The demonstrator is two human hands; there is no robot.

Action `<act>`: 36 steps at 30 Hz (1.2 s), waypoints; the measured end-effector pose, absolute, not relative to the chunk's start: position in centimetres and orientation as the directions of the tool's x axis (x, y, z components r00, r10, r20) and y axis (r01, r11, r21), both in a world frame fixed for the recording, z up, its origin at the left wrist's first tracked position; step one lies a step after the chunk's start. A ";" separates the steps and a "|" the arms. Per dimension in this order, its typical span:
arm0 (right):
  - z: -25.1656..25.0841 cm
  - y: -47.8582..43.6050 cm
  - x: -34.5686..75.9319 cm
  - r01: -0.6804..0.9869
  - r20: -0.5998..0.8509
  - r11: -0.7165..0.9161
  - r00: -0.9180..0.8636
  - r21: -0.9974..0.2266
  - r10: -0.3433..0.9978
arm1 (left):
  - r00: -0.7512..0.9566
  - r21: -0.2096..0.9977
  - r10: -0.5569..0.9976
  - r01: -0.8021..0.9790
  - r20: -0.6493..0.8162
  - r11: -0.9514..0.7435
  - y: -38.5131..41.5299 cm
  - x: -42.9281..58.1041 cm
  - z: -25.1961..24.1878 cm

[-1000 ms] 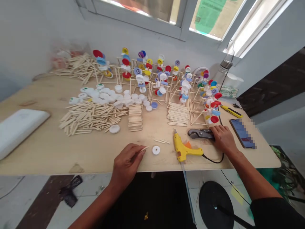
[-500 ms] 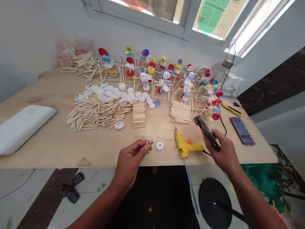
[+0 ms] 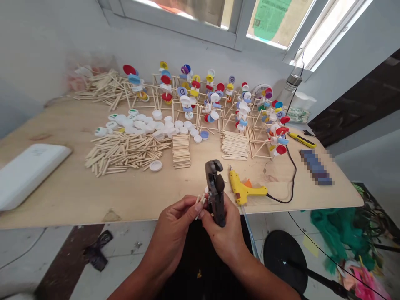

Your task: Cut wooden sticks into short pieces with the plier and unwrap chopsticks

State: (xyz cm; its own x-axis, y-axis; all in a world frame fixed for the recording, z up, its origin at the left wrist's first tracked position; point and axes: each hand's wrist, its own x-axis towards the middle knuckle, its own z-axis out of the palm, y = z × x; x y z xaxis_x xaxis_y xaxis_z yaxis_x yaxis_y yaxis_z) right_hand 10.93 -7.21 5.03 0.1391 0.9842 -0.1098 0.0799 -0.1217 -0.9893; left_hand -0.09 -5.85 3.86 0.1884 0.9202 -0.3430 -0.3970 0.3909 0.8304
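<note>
My left hand (image 3: 178, 218) pinches a few thin wooden sticks (image 3: 200, 201) just off the near edge of the wooden table (image 3: 78, 196). My right hand (image 3: 223, 227) grips dark metal cutting pliers (image 3: 215, 189) upright, jaws pointing up, right beside the sticks. The two hands touch each other. A yellow glue gun (image 3: 242, 190) lies on the table just right of the pliers, its black cord looping away to the right.
Piles of wooden sticks (image 3: 125, 150), two neat stick stacks (image 3: 181, 151), white bottle caps (image 3: 150, 123) and several stick-and-cap models (image 3: 215, 100) fill the far half. A white pad (image 3: 28, 171) lies at the left, a phone (image 3: 314, 166) and yellow knife (image 3: 301, 140) at the right.
My right hand lifted the pliers from the table's right side and brought them left to my left hand. The left hand picked up sticks and drew back toward me.
</note>
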 end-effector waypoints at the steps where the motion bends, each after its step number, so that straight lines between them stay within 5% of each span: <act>1: 5.1 -7.1 10.9 0.080 -0.111 -0.122 0.127 -0.989 0.986 | 0.189 0.865 0.931 -0.346 -0.313 0.362 -5.6 -0.4 3.8; 5: 5.3 -6.8 11.4 0.025 -0.144 -0.150 0.152 -0.988 0.978 | -0.106 0.992 0.991 0.104 0.081 -0.070 -2.1 -2.6 3.0; 8: 5.4 -7.0 12.2 0.018 -0.149 -0.155 0.188 -0.988 0.971 | -0.101 0.710 0.888 0.644 0.448 -0.284 2.9 -4.4 2.2; 12: 5.5 -8.2 13.1 -0.006 -0.204 -0.206 0.160 -0.979 0.966 | 0.121 0.366 0.880 0.877 0.460 -0.312 8.6 -5.2 1.4; 16: 5.9 -9.1 13.9 -0.043 -0.245 -0.241 0.164 -0.970 0.956 | 0.218 0.254 0.906 0.912 0.362 -0.321 10.2 -5.1 1.4; 24: 6.0 -10.0 15.9 -0.168 -0.306 -0.272 0.232 -0.947 0.923 | 0.212 0.373 0.872 0.841 0.441 -0.393 8.4 -3.8 2.2; 30: 5.9 -11.0 16.8 -0.297 -0.335 -0.261 0.238 -0.919 0.912 | 0.521 0.312 0.831 0.770 0.194 -0.556 8.5 3.6 2.6; 36: 5.6 -11.8 17.2 -0.275 -0.330 -0.251 0.297 -0.928 0.896 | 0.608 0.259 0.783 0.741 0.132 -0.619 10.0 8.2 2.0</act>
State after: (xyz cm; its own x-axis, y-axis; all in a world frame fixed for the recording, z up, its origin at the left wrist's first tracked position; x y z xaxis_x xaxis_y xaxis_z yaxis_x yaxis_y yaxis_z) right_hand 17.22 -11.84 5.57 0.2965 0.8961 -0.3302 -0.2748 -0.2511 -0.9281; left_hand 8.18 10.02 2.00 0.6080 0.7829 0.1321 0.7413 -0.6193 0.2586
